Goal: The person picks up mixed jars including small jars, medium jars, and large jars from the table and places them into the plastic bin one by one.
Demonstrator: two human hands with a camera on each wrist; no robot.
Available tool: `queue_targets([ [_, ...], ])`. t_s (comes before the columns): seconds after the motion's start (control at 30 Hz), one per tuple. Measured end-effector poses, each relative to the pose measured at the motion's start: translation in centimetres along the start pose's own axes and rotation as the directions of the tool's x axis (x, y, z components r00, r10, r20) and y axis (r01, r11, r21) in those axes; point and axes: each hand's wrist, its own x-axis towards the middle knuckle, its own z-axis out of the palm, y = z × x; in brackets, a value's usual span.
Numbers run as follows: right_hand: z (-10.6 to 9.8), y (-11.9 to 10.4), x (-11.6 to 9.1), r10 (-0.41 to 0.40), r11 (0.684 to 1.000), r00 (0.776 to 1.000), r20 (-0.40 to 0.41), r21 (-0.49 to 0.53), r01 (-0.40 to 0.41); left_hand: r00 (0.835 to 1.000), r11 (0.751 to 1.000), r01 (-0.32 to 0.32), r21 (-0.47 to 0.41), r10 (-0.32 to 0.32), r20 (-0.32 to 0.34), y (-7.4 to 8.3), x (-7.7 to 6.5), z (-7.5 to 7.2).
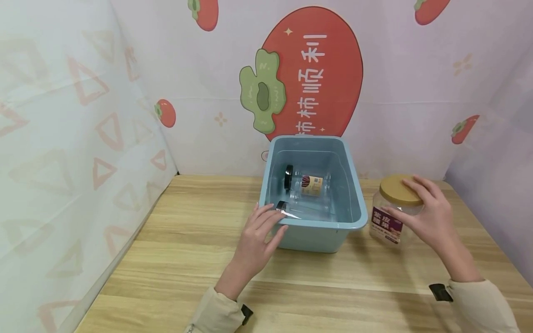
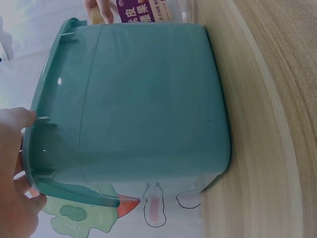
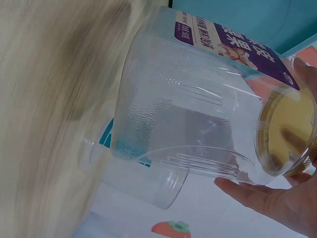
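Note:
A blue plastic tub [image 1: 318, 238] stands on the table, seen from outside in the left wrist view as a teal wall [image 2: 153, 104]. My left hand [image 1: 258, 238] grips its near-left rim, fingers over the edge and thumb outside. Inside the tub lie a clear jar with a black lid [image 1: 288, 177] and a picture label, and a second clear container with a black cap [image 1: 281, 206]. To the right of the tub, my right hand [image 1: 433, 212] holds a clear jar [image 3: 198, 104] by its gold lid [image 1: 400, 189]. The jar carries a purple label and appears empty.
Behind the held jar, the right wrist view shows another clear container [image 3: 143, 178] on the table. A patterned cloth backdrop [image 1: 216, 134] rises behind the wooden table [image 1: 179, 273], and cloth walls [image 1: 62, 166] flank it.

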Motion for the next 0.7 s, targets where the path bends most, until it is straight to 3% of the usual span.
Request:
queue_targets([
  [0.7, -1.0, -0.3, 1.3, -0.032, 0.999, 0.998, 0.048, -0.032, 0.034, 1.0, 1.0, 0.007, 0.0, -0.007, 0.008, 0.0, -0.1, 0.0],
])
